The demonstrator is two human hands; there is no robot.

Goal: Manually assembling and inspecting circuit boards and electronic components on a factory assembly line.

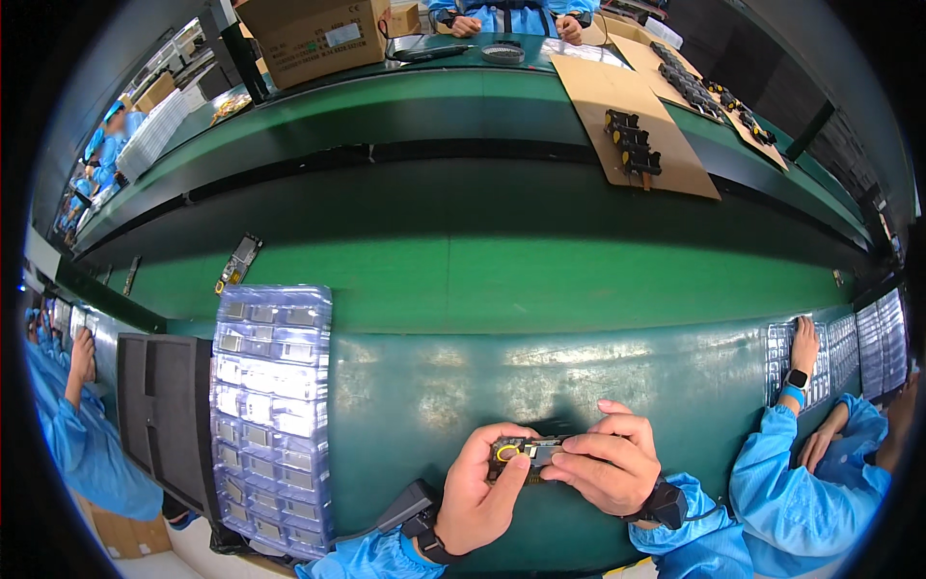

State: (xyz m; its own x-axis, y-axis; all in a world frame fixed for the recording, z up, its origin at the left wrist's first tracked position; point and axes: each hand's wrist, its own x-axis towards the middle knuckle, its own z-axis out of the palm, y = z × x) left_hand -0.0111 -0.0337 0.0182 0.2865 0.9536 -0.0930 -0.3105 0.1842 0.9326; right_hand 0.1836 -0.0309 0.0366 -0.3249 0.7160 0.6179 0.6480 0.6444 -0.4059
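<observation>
My left hand (482, 487) is closed around a small circuit board (505, 449) with a yellow ring on it, held just above the green work table (415, 386). The thumb presses along its near side. From the right, my right hand (612, 458) pinches a small grey rectangular piece (543, 451) at the board's right part; whether it is fixed to the board I cannot tell. Left of my hands lies a clear plastic tray (224, 386) with several small grey rectangular parts (258, 437) in its pockets.
A black tray (193, 415) lies left of the clear one. Beyond the table runs a green conveyor belt (540, 280) carrying another circuit board (239, 262). At right, a co-worker's hand (804, 345) rests on plastic trays (842, 352). Across stand a cardboard box (318, 63) and black parts (632, 150).
</observation>
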